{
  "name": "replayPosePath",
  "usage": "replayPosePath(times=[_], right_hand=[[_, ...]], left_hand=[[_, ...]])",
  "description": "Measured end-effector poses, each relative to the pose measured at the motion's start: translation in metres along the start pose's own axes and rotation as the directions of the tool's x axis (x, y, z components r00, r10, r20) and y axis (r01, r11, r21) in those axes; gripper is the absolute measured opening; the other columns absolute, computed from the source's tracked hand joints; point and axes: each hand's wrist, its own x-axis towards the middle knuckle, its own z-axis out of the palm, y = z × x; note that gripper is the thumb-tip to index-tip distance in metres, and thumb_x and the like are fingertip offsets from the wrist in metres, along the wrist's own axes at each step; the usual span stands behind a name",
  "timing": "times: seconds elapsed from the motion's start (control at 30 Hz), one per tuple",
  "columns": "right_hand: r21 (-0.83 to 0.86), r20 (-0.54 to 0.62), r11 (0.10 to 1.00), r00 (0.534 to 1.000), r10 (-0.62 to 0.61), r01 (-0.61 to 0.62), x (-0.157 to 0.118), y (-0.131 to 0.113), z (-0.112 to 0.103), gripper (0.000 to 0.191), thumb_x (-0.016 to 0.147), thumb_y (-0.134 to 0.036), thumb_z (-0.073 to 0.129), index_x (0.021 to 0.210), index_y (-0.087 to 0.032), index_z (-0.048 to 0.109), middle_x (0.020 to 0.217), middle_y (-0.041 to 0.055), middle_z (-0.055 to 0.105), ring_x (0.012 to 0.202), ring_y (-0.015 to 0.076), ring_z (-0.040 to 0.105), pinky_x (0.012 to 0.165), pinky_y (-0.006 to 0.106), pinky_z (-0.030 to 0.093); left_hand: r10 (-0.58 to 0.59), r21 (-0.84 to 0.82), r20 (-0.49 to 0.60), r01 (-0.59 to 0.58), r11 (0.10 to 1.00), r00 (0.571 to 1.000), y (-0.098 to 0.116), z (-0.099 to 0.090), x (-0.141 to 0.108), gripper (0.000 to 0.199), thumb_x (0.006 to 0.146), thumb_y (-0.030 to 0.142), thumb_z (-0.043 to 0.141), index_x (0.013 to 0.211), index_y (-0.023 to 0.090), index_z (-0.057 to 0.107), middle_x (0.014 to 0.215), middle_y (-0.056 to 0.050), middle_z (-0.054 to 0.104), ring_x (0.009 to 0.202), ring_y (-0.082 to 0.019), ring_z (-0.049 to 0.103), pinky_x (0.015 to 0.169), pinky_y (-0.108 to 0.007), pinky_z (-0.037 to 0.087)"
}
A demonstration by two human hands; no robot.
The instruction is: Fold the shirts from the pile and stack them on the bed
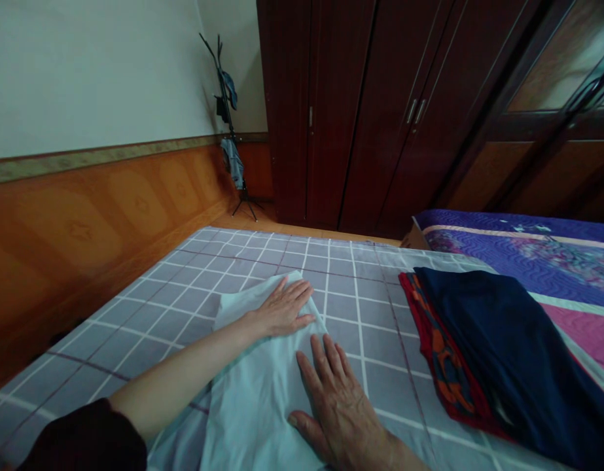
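Observation:
A pale mint-white cloth garment (252, 399) lies folded lengthwise on the checked bedsheet, its near end running out of the bottom of the view. My left hand (286, 307) rests flat near its far end, fingers stretched towards the right edge. Closer to me, my right hand (338, 399) lies palm down along the garment's right edge, thumb on the cloth and fingers spread. Neither hand grips anything. Which kind of garment it is I cannot tell.
Folded dark blue clothing (498, 333) lies on a red and orange patterned garment (446, 366) at the right. Beyond are a purple quilted bedcover (567, 261), a dark wooden wardrobe (351, 118) and a coat stand (228, 111). Grey checked bedsheet (370, 294) spreads underneath.

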Motion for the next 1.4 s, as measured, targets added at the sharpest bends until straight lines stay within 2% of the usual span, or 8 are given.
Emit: replayPosePath(times=[0.3, 0.43, 0.53, 0.67, 0.9, 1.03, 1.27, 1.4], right_hand=[[-0.066, -0.088, 0.998, 0.996, -0.020, 0.014, -0.002, 0.001, 0.005, 0.069, 0.085, -0.055, 0.053, 0.141, -0.018, 0.039, 0.147, 0.0221, 0.030, 0.135, 0.0418, 0.022, 0.102, 0.058, 0.035], [-0.083, -0.131, 0.995, 0.990, -0.058, 0.048, -0.003, 0.004, 0.007, 0.071, 0.086, -0.056, 0.051, 0.142, -0.015, 0.036, 0.147, 0.0214, 0.030, 0.137, 0.0395, 0.020, 0.103, 0.057, 0.034], [-0.099, -0.148, 0.988, 0.980, -0.132, 0.118, -0.003, 0.005, 0.006, 0.073, 0.086, -0.056, 0.049, 0.143, -0.013, 0.033, 0.147, 0.0208, 0.031, 0.137, 0.0381, 0.020, 0.104, 0.055, 0.034], [-0.124, -0.144, 0.983, 0.978, -0.150, 0.132, -0.002, 0.005, 0.004, 0.071, 0.088, -0.057, 0.047, 0.143, -0.013, 0.035, 0.145, 0.0224, 0.034, 0.136, 0.0377, 0.026, 0.102, 0.055, 0.036], [-0.156, -0.194, 0.985, 0.976, -0.099, 0.068, -0.003, 0.005, 0.012, 0.069, 0.087, -0.057, 0.048, 0.141, -0.015, 0.038, 0.147, 0.0217, 0.030, 0.137, 0.0366, 0.023, 0.103, 0.053, 0.035], [-0.161, -0.236, 0.987, 0.970, -0.057, 0.019, -0.004, 0.007, 0.018, 0.069, 0.087, -0.058, 0.046, 0.141, -0.015, 0.038, 0.148, 0.0215, 0.028, 0.137, 0.0379, 0.023, 0.102, 0.054, 0.035], [-0.207, -0.230, 0.978, 0.971, -0.064, 0.015, -0.003, 0.010, 0.018, 0.072, 0.087, -0.060, 0.045, 0.141, -0.014, 0.038, 0.145, 0.0237, 0.033, 0.135, 0.0391, 0.025, 0.102, 0.054, 0.035], [-0.206, -0.190, 0.978, 0.979, -0.075, 0.035, -0.002, 0.011, 0.013, 0.071, 0.088, -0.061, 0.043, 0.141, -0.014, 0.038, 0.145, 0.0240, 0.032, 0.136, 0.0390, 0.024, 0.103, 0.055, 0.034]], left_hand=[[-0.139, -0.035, 0.101, 0.143, 0.989, 0.985, -0.010, -0.017, 0.014, 0.079, 0.086, 0.069, 0.034, 0.146, 0.019, 0.023, 0.154, -0.015, 0.014, 0.141, -0.034, 0.009, 0.110, -0.055, 0.013], [-0.043, -0.041, 0.015, 0.043, 0.998, 0.999, 0.007, -0.020, -0.014, 0.070, 0.091, 0.061, 0.033, 0.147, 0.020, 0.021, 0.154, -0.013, 0.016, 0.143, -0.027, 0.008, 0.114, -0.049, 0.008], [0.049, -0.094, 0.032, -0.046, 0.995, 0.998, 0.015, -0.016, -0.043, 0.065, 0.093, 0.058, 0.031, 0.147, 0.023, 0.019, 0.154, -0.009, 0.019, 0.143, -0.022, 0.009, 0.115, -0.045, 0.006], [-0.019, -0.116, 0.066, 0.027, 0.993, 0.998, -0.001, -0.010, -0.056, 0.063, 0.095, 0.056, 0.029, 0.147, 0.023, 0.019, 0.155, -0.010, 0.016, 0.143, -0.022, 0.009, 0.115, -0.045, 0.007], [-0.132, -0.059, 0.043, 0.135, 0.989, 0.990, -0.049, -0.019, -0.037, 0.062, 0.094, 0.056, 0.029, 0.147, 0.023, 0.021, 0.154, -0.008, 0.019, 0.143, -0.023, 0.011, 0.114, -0.047, 0.008], [-0.178, -0.118, -0.031, 0.173, 0.978, 0.984, -0.052, -0.026, -0.057, 0.060, 0.097, 0.052, 0.027, 0.148, 0.023, 0.018, 0.155, -0.009, 0.017, 0.143, -0.022, 0.010, 0.114, -0.044, 0.011], [-0.312, -0.074, 0.030, 0.314, 0.947, 0.950, -0.058, -0.018, -0.094, 0.062, 0.095, 0.053, 0.032, 0.147, 0.021, 0.022, 0.154, -0.012, 0.019, 0.142, -0.028, 0.013, 0.113, -0.051, 0.013], [-0.243, -0.123, -0.049, 0.236, 0.964, 0.969, -0.041, -0.037, -0.105, 0.060, 0.093, 0.052, 0.039, 0.143, 0.020, 0.031, 0.151, -0.013, 0.026, 0.140, -0.028, 0.020, 0.113, -0.049, 0.017]])
